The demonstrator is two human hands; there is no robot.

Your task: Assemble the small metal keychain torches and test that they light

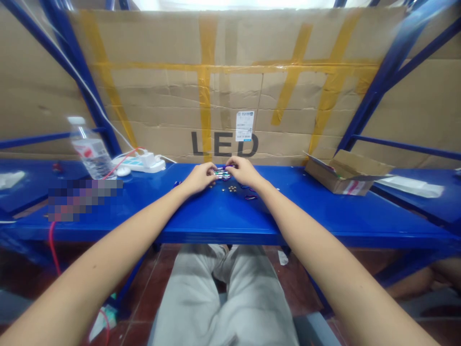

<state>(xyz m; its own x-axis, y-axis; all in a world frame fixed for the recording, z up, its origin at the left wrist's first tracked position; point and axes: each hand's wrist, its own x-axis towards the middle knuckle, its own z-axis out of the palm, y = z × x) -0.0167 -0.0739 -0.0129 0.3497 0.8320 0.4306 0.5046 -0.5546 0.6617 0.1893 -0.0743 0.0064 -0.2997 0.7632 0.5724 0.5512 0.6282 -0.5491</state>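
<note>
Both hands meet over a cluster of shiny, multicoloured metallic pieces (222, 174) toward the back of the blue table (219, 221). My left hand (200, 179) has its fingers curled at the left end of the cluster; what lies between its fingertips is too small to tell. From the right, my right hand (243, 171) pinches a small purple shiny piece (229, 167) at the cluster's edge. Several small brass-coloured round parts (232, 189) lie just in front. More slim purple pieces, one of them a loose purple piece (250, 197), rest below my right wrist.
An open cardboard box (338, 180) stands on the right. A water bottle (91, 151), a white power strip (142, 163) and a red cable (53, 240) are on the left. Behind the table rises a taped cardboard sheet (162, 105) between blue frame posts.
</note>
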